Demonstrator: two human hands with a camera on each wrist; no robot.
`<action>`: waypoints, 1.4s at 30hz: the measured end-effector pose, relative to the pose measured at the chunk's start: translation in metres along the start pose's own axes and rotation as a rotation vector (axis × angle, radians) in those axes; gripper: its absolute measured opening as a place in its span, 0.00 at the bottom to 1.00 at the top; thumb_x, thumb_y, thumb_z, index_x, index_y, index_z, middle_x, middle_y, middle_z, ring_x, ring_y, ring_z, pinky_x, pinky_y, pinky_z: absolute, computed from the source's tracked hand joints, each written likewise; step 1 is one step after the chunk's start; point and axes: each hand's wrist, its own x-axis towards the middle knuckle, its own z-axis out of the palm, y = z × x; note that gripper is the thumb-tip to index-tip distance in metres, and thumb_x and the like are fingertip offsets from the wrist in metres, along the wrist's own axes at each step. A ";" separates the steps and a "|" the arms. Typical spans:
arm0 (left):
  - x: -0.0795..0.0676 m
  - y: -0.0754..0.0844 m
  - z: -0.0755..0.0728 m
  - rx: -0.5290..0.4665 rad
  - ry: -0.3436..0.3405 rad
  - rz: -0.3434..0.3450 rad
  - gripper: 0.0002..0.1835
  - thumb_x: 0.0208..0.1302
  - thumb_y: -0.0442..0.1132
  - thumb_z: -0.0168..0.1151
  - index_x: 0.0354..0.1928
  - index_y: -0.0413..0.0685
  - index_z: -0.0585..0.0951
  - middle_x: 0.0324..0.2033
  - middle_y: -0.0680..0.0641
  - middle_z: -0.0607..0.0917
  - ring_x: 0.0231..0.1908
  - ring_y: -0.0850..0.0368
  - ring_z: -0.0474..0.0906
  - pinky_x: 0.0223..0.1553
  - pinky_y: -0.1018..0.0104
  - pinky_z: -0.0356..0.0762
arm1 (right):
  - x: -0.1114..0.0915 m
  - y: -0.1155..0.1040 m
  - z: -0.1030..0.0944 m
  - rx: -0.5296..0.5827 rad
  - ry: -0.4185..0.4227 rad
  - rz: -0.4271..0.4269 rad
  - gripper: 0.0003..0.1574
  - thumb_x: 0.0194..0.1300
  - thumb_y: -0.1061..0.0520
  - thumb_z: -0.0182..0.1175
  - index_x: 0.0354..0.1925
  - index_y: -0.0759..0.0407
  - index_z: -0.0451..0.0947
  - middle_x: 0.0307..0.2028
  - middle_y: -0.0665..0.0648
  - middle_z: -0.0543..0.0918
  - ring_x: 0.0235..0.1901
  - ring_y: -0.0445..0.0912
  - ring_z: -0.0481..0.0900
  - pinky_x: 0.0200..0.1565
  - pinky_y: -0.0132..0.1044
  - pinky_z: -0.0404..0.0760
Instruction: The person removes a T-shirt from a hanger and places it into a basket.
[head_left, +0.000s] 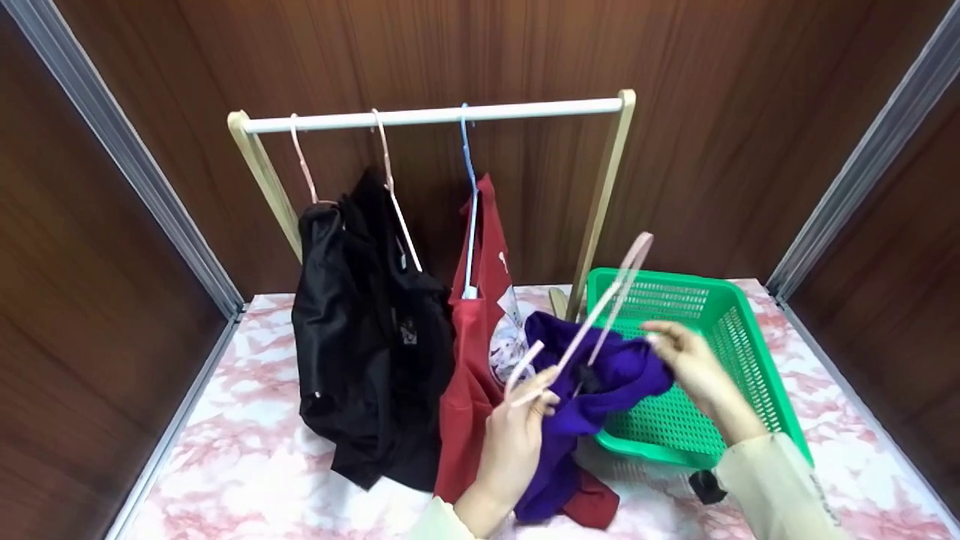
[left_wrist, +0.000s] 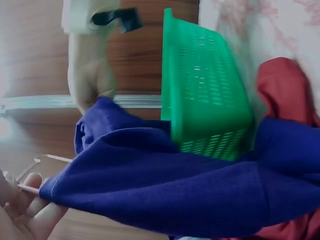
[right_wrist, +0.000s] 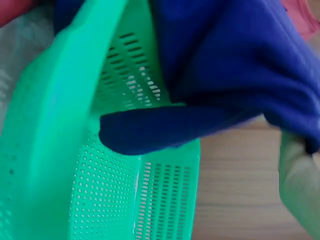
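A pale pink clothes hanger (head_left: 592, 319) is in my left hand (head_left: 514, 442), fingers curled round its lower part. The hanger stands tilted, its upper end blurred, its lower part against a purple garment (head_left: 630, 375). My right hand (head_left: 690, 364) pinches the garment's bunched edge at the right, above a green basket (head_left: 664, 450). In the left wrist view the purple cloth (left_wrist: 165, 185) stretches between both hands, and the hanger (left_wrist: 29, 189) shows at my left fingers. The right wrist view has loose purple cloth (right_wrist: 150, 130) hanging over the basket.
A rack with a white rail (head_left: 540, 109) stands behind. Black garments (head_left: 330, 300) hang at its left on pink hangers (head_left: 303, 161), with a red garment (head_left: 469, 345) on a blue hanger (head_left: 469, 154) beside them. Wood-grain walls (head_left: 712, 112) surround the marbled tabletop (head_left: 217, 442).
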 end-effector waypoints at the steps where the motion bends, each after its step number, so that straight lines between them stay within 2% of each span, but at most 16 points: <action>1: 0.003 0.000 0.000 -0.013 0.017 -0.022 0.15 0.69 0.35 0.52 0.54 0.45 0.81 0.31 0.48 0.87 0.31 0.60 0.83 0.38 0.74 0.81 | -0.002 0.001 0.003 -0.005 -0.062 -0.011 0.25 0.74 0.61 0.45 0.62 0.75 0.60 0.38 0.44 0.81 0.35 0.32 0.79 0.38 0.26 0.81; 3: 0.009 0.000 0.000 -0.029 0.041 -0.058 0.15 0.70 0.34 0.51 0.54 0.44 0.80 0.29 0.47 0.85 0.29 0.59 0.82 0.36 0.74 0.81 | -0.005 0.004 0.010 -0.037 -0.196 -0.033 0.28 0.73 0.59 0.48 0.64 0.74 0.59 0.48 0.54 0.81 0.44 0.36 0.79 0.44 0.26 0.80; 5: 0.015 0.000 0.001 -0.029 0.060 -0.075 0.15 0.70 0.34 0.51 0.55 0.43 0.80 0.29 0.46 0.85 0.28 0.59 0.82 0.35 0.74 0.81 | -0.009 0.005 0.019 -0.116 -0.315 -0.073 0.31 0.71 0.57 0.51 0.66 0.73 0.59 0.57 0.64 0.76 0.55 0.43 0.75 0.50 0.25 0.76; 7: 0.020 0.000 0.001 -0.011 0.071 -0.088 0.15 0.70 0.35 0.51 0.55 0.43 0.79 0.31 0.45 0.85 0.27 0.59 0.81 0.35 0.73 0.80 | -0.012 0.005 0.029 -0.216 -0.417 -0.116 0.34 0.69 0.54 0.54 0.66 0.72 0.60 0.63 0.70 0.70 0.61 0.51 0.70 0.55 0.25 0.73; 10: 0.025 -0.001 0.002 0.043 0.078 -0.104 0.16 0.70 0.36 0.51 0.56 0.43 0.78 0.33 0.45 0.85 0.28 0.59 0.81 0.34 0.72 0.79 | -0.019 0.005 0.048 -0.339 -0.525 -0.145 0.40 0.64 0.51 0.61 0.68 0.68 0.60 0.65 0.70 0.68 0.64 0.60 0.66 0.60 0.34 0.70; 12: 0.028 -0.001 0.003 0.079 0.082 -0.110 0.16 0.70 0.36 0.52 0.57 0.42 0.78 0.35 0.45 0.85 0.28 0.59 0.81 0.35 0.71 0.79 | -0.023 0.005 0.063 -0.398 -0.555 -0.161 0.46 0.60 0.50 0.65 0.68 0.67 0.59 0.64 0.69 0.69 0.64 0.61 0.67 0.62 0.43 0.69; 14: 0.030 -0.002 0.003 0.086 0.081 -0.122 0.16 0.69 0.36 0.53 0.57 0.42 0.77 0.38 0.46 0.86 0.28 0.60 0.80 0.36 0.70 0.78 | -0.028 0.006 0.077 -0.456 -0.537 -0.196 0.50 0.55 0.49 0.69 0.68 0.69 0.60 0.63 0.70 0.70 0.62 0.62 0.69 0.63 0.52 0.69; 18: 0.033 -0.006 0.006 0.004 0.065 -0.175 0.16 0.69 0.37 0.54 0.56 0.40 0.76 0.38 0.44 0.86 0.28 0.60 0.81 0.37 0.70 0.79 | -0.037 0.012 0.100 -0.616 -0.409 -0.304 0.52 0.49 0.48 0.73 0.62 0.76 0.64 0.56 0.74 0.74 0.56 0.65 0.74 0.58 0.60 0.71; 22: 0.034 -0.009 0.009 -0.122 0.048 -0.257 0.14 0.68 0.37 0.55 0.51 0.37 0.77 0.34 0.42 0.85 0.27 0.58 0.82 0.35 0.72 0.80 | -0.041 0.020 0.113 -0.703 -0.317 -0.387 0.42 0.49 0.48 0.72 0.55 0.73 0.71 0.48 0.70 0.78 0.48 0.60 0.79 0.51 0.54 0.78; 26: 0.036 -0.011 0.009 -0.193 0.009 -0.345 0.09 0.66 0.36 0.58 0.44 0.37 0.79 0.32 0.41 0.86 0.28 0.58 0.82 0.35 0.73 0.79 | -0.039 0.027 0.117 -0.685 -0.251 -0.495 0.23 0.48 0.56 0.68 0.43 0.66 0.77 0.40 0.60 0.81 0.39 0.47 0.79 0.42 0.41 0.80; 29: 0.036 -0.011 0.007 -0.170 -0.066 -0.375 0.08 0.65 0.36 0.59 0.41 0.38 0.81 0.33 0.42 0.86 0.31 0.59 0.82 0.37 0.73 0.78 | -0.037 0.030 0.117 -0.653 -0.199 -0.531 0.15 0.48 0.62 0.64 0.37 0.64 0.77 0.36 0.56 0.80 0.35 0.41 0.75 0.37 0.36 0.77; 34: 0.033 -0.011 0.006 -0.057 -0.174 -0.339 0.09 0.63 0.35 0.60 0.42 0.39 0.82 0.36 0.44 0.88 0.37 0.55 0.84 0.40 0.71 0.79 | -0.034 0.029 0.113 -0.630 -0.144 -0.495 0.18 0.52 0.62 0.65 0.43 0.68 0.77 0.38 0.59 0.81 0.37 0.44 0.77 0.39 0.38 0.78; 36: 0.032 -0.013 0.006 -0.021 -0.174 -0.325 0.08 0.63 0.34 0.59 0.41 0.40 0.82 0.35 0.45 0.88 0.37 0.55 0.84 0.40 0.71 0.79 | -0.034 0.028 0.111 -0.622 -0.150 -0.477 0.18 0.54 0.59 0.66 0.41 0.68 0.77 0.37 0.58 0.81 0.36 0.43 0.77 0.38 0.37 0.77; 38: 0.031 -0.014 0.008 -0.003 -0.146 -0.329 0.07 0.64 0.34 0.59 0.41 0.42 0.82 0.34 0.47 0.88 0.36 0.57 0.84 0.40 0.71 0.79 | -0.033 0.029 0.110 -0.614 -0.167 -0.466 0.17 0.56 0.55 0.67 0.37 0.66 0.76 0.34 0.56 0.79 0.33 0.40 0.73 0.35 0.35 0.74; 42: 0.034 -0.016 0.009 -0.056 -0.054 -0.357 0.07 0.65 0.34 0.56 0.41 0.41 0.81 0.33 0.45 0.86 0.33 0.59 0.82 0.38 0.71 0.78 | -0.033 0.033 0.110 -0.643 -0.224 -0.516 0.16 0.56 0.52 0.68 0.34 0.63 0.75 0.34 0.55 0.79 0.33 0.42 0.74 0.37 0.36 0.77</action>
